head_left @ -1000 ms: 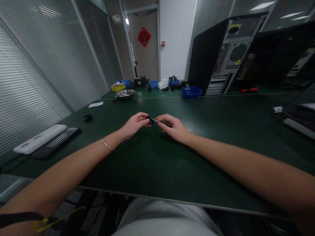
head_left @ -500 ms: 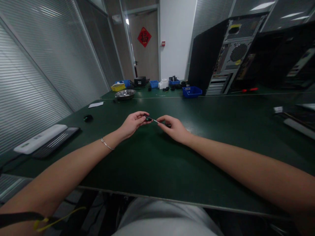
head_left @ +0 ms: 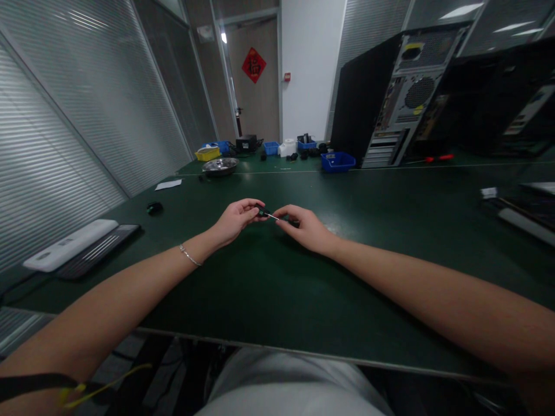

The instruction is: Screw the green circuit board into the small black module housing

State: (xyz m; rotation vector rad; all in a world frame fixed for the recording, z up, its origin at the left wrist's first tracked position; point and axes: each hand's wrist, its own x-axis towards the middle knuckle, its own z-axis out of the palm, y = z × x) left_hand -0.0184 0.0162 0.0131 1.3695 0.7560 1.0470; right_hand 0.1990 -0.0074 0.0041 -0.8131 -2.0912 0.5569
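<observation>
We hold a small black part (head_left: 262,212) in our left hand (head_left: 235,221); that grip pinches it between thumb and fingers. The part is nearer to us than the shiny bowl (head_left: 220,171), and a bit to the right of it, above the green bench (head_left: 243,289). Our right hand (head_left: 307,229) pinches a thin metal tool (head_left: 273,216), with its dark end tucked by the fingers. The tool points at the part, but it is too small for us to tell how they meet. A black mouse (head_left: 155,208) sits left of the bowl, and a blue bin (head_left: 339,166) sits right of it.
</observation>
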